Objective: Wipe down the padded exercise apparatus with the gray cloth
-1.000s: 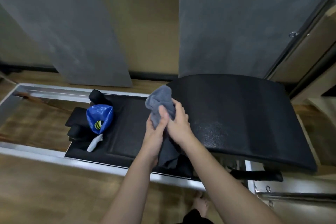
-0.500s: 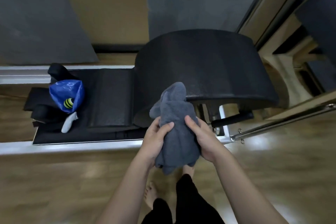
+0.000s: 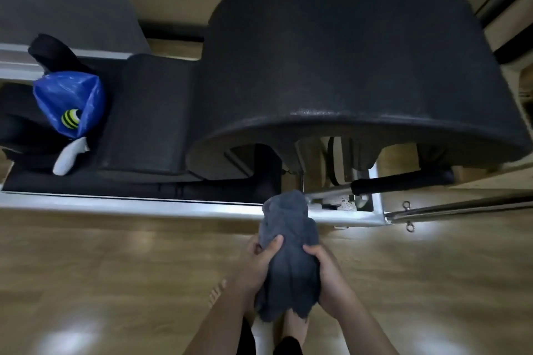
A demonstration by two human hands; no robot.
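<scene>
The gray cloth [image 3: 288, 251] is bunched up between both my hands, held over the wooden floor, apart from the apparatus. My left hand [image 3: 256, 265] grips its left side with the thumb across the front. My right hand [image 3: 328, 277] clasps its right side. The padded apparatus is a black arched barrel pad [image 3: 346, 66] that fills the upper middle, joined to a flat black pad [image 3: 150, 112] on its left. Both rest in a silver metal frame [image 3: 129, 206].
A blue plastic bag [image 3: 72, 101] with a yellow-striped ball and a white cloth piece lies on the flat pad's left end. A black padded bar [image 3: 401, 179] and metal rails [image 3: 461, 204] jut out at right. My bare feet are below the cloth. Gray wall panels stand behind.
My view has tilted downward and closer to the barrel. Both hands with the cloth have drawn back from the pad toward my body, now over the floor.
</scene>
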